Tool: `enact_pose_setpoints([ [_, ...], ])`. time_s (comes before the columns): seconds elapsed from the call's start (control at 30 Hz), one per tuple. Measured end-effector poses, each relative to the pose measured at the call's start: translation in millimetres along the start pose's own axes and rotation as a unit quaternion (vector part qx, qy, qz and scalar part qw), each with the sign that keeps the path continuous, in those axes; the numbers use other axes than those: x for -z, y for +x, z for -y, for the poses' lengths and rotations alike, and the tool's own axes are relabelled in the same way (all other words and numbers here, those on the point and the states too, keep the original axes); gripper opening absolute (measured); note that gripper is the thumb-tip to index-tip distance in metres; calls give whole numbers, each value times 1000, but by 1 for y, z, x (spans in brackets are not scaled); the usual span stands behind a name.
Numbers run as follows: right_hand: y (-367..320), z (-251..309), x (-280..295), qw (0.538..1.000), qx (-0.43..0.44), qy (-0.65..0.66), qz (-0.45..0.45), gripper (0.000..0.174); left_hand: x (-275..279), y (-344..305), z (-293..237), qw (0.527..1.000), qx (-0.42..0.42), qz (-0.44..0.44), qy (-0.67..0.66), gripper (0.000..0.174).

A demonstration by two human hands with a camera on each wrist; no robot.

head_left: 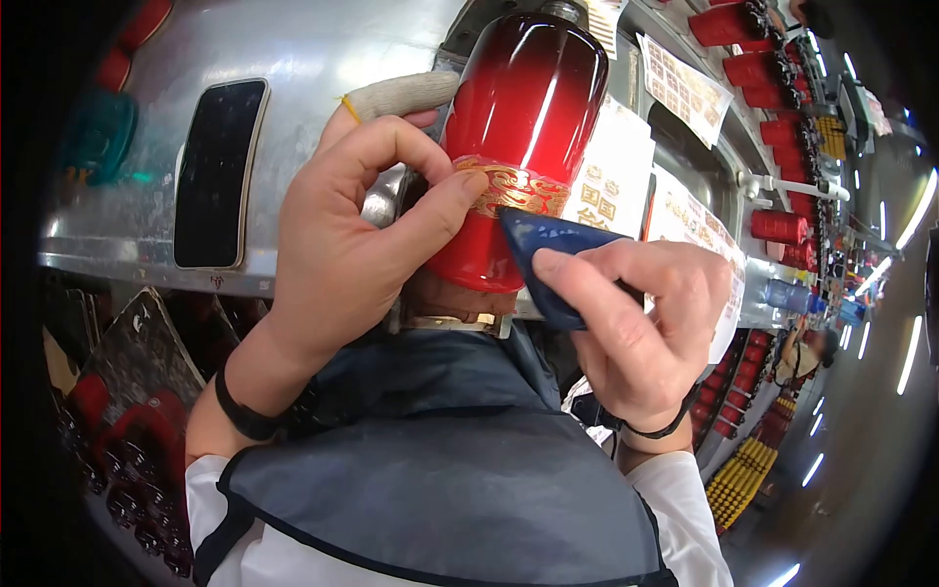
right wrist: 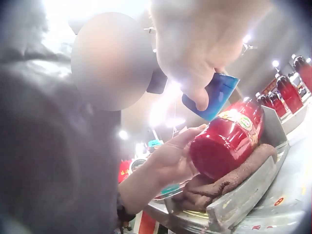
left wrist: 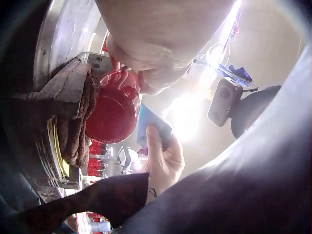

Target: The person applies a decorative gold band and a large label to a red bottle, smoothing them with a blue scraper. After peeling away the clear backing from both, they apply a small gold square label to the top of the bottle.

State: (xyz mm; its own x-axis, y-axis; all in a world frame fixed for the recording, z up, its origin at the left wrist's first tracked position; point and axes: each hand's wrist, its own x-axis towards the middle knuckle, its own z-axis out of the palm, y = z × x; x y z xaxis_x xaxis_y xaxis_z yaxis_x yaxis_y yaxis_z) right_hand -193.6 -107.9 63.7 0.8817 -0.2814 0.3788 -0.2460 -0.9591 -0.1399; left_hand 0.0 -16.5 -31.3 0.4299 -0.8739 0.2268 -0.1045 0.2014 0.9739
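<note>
A glossy red glass bottle (head_left: 523, 108), dark at its shoulder, lies on its side with its base toward the person. Round its lower part runs a gold-patterned decal (head_left: 523, 192). My left hand (head_left: 357, 210) pinches the decal's left end between thumb and forefinger, close against the glass. A cloth finger cot (head_left: 406, 95) covers another finger of that hand, stretched beside the bottle. Between thumb and fingers my right hand (head_left: 650, 313) grips a blue scraper (head_left: 553, 259), its corner right at the decal's lower edge. The right wrist view shows the scraper (right wrist: 214, 97) above the bottle (right wrist: 229, 141).
A brown cloth pad (right wrist: 229, 178) in a metal cradle (right wrist: 243, 195) supports the bottle. Printed decal sheets (head_left: 616, 166) lie to its right, and a phone (head_left: 221, 174) rests on the metal table (head_left: 323, 39) at left. Red bottles (head_left: 773, 88) line the right side.
</note>
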Motion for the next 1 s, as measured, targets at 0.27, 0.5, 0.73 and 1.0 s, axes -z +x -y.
enact_pose_setpoints([
  [0.27,7,0,-2,999,-4,-43,-31,44,3,-1,2,1000,21,20,5,8],
  [0.5,7,-2,-1,998,0,-52,-32,42,2,-1,4,1000,12,10,-5,8],
  [0.73,-1,-1,6,996,81,36,24,41,-4,-2,11,997,36,-12,-61,10],
  [1.0,-9,-19,2,932,-231,270,-70,36,-6,-3,16,966,99,-26,-238,33],
])
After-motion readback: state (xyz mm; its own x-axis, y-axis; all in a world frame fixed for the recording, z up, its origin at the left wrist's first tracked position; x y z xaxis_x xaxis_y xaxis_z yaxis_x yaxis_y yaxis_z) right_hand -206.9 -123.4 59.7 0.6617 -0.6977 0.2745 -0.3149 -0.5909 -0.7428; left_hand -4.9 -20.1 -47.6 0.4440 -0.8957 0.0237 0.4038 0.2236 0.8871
